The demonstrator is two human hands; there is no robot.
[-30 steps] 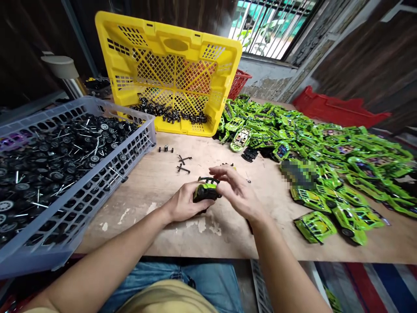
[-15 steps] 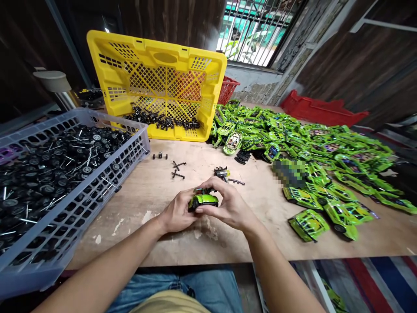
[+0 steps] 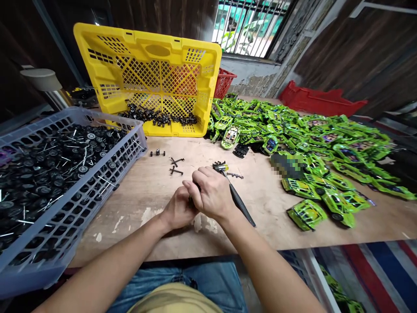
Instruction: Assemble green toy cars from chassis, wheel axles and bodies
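Note:
My left hand point(image 3: 177, 209) and my right hand point(image 3: 210, 193) are pressed together over a small green toy car, almost fully hidden by my fingers, just above the wooden table point(image 3: 153, 187). Both hands are closed round it. A small hammer point(image 3: 233, 191) with a black handle lies on the table just right of my right hand. A few loose wheel axles point(image 3: 176, 166) lie beyond my hands.
A grey basket point(image 3: 97, 191) of black wheels and metal pins stands at the left. A tipped yellow crate point(image 3: 148, 74) with wheel sets stands behind. A large heap of green toy cars point(image 3: 309, 148) covers the table's right side. Red crates sit at the back.
My right hand has come down from above onto the car and closed over it, covering it. The hammer has come into view beside my right hand. The camera has shifted slightly.

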